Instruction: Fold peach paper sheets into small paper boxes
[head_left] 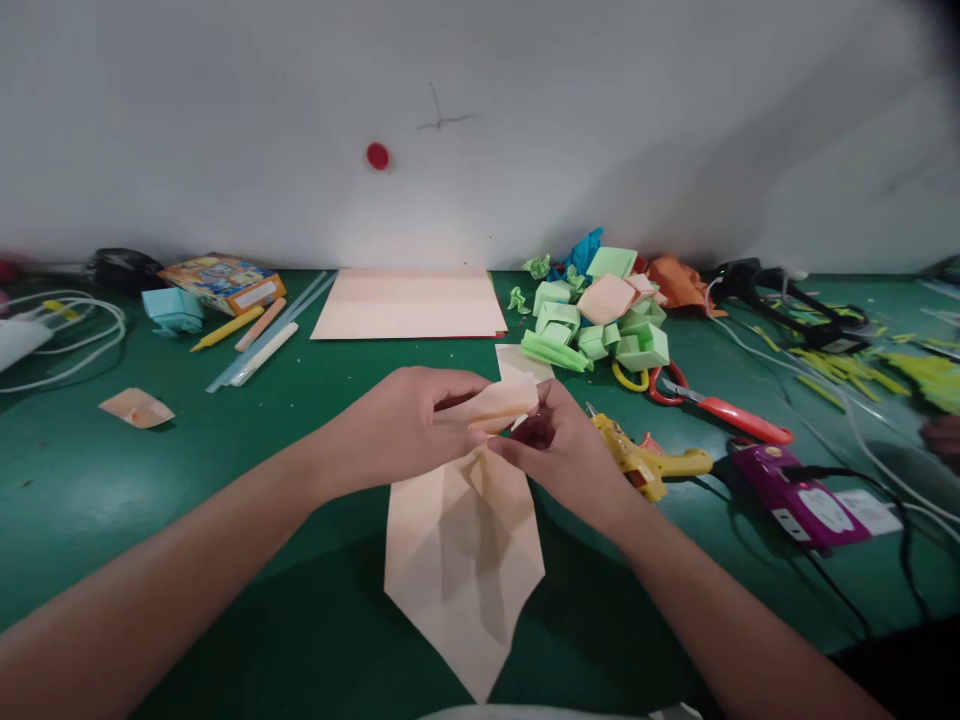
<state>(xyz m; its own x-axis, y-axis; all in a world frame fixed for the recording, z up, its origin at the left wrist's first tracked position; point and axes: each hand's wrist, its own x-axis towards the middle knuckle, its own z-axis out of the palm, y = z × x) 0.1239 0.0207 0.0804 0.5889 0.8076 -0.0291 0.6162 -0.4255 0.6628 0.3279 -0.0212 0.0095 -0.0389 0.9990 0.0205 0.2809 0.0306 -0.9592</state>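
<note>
A large peach paper sheet [465,560] with creases spreads below my hands, its lower end narrowing to a point. From the left, my left hand [405,430] is closed on the sheet's folded upper part, thumb along the fold. My right hand [555,440] pinches the other side of that fold between thumb and fingers. A small pale bit shows by the right fingertips; what it is I cannot make out. Just beyond the fingers, a flat peach paper piece [525,362] shows behind the fold.
Beyond my hands lies a stack of peach sheets [409,305]. To its right are folded green paper pieces [585,320], red-handled scissors [720,405], a yellow glue gun [649,460] and a purple power strip [799,495] with cables. Glue sticks [266,352] lie left.
</note>
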